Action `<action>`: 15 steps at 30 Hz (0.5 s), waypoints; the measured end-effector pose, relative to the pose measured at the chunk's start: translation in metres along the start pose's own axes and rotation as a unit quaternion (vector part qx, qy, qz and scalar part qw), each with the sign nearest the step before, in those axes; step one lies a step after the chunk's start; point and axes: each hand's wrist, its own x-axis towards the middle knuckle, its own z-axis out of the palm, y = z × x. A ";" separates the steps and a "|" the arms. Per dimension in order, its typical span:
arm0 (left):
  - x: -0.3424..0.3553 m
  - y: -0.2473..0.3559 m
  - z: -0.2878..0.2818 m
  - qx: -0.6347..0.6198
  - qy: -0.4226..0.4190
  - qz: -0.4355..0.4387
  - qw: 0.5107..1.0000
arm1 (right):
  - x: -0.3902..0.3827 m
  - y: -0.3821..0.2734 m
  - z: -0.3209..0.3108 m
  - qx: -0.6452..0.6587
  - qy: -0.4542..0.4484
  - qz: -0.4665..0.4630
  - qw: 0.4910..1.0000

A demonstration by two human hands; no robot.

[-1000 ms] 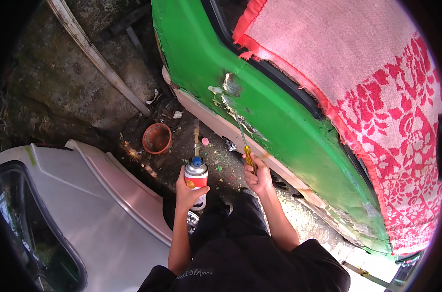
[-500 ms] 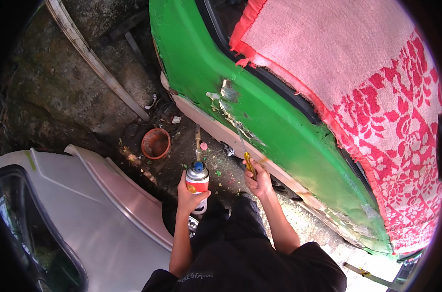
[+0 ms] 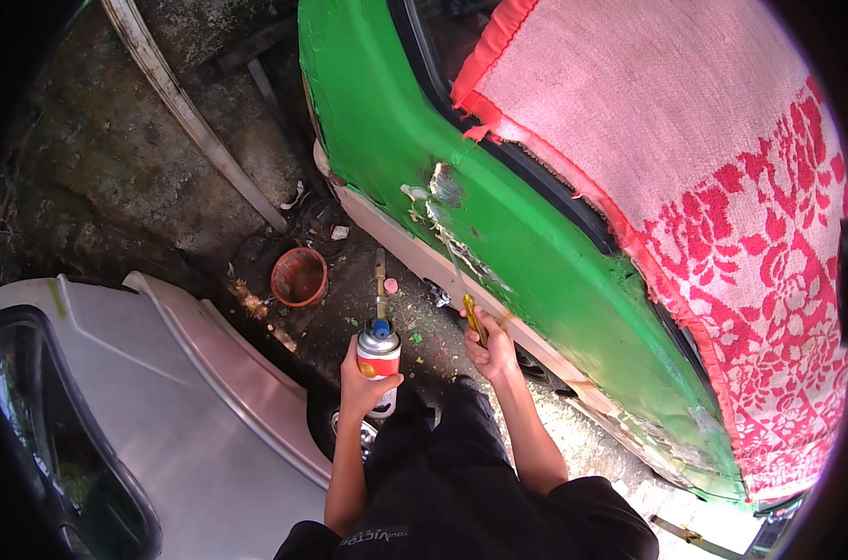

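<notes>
My left hand (image 3: 360,385) is closed round a gas canister (image 3: 379,342) with a blue-collared torch head and a metal nozzle (image 3: 381,278), which points away from me. In my right hand (image 3: 493,353) is a screwdriver (image 3: 471,315), gripped by its yellow handle. Its thin shaft reaches up to the green car body (image 3: 536,271), with the tip at or very near a strip of cracked, peeling paint (image 3: 442,224). Whether the tip touches the metal I cannot tell. No flame shows at the nozzle.
A grey car (image 3: 200,411) stands close on my left. A red-pink patterned cloth (image 3: 685,187) drapes the green car's upper side. On the ground lie a brown pot (image 3: 300,277), a pink disc (image 3: 391,286) and paint flakes. A long pale strip (image 3: 186,112) lies farther off.
The view has shifted a little. Against the green car, the screwdriver has moved slightly left and away along the peeling strip. My left hand keeps hold of the torch.
</notes>
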 end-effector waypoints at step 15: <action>0.004 -0.005 -0.006 0.020 0.020 0.003 1.000 | -0.007 -0.007 0.003 0.008 0.008 -0.003 1.000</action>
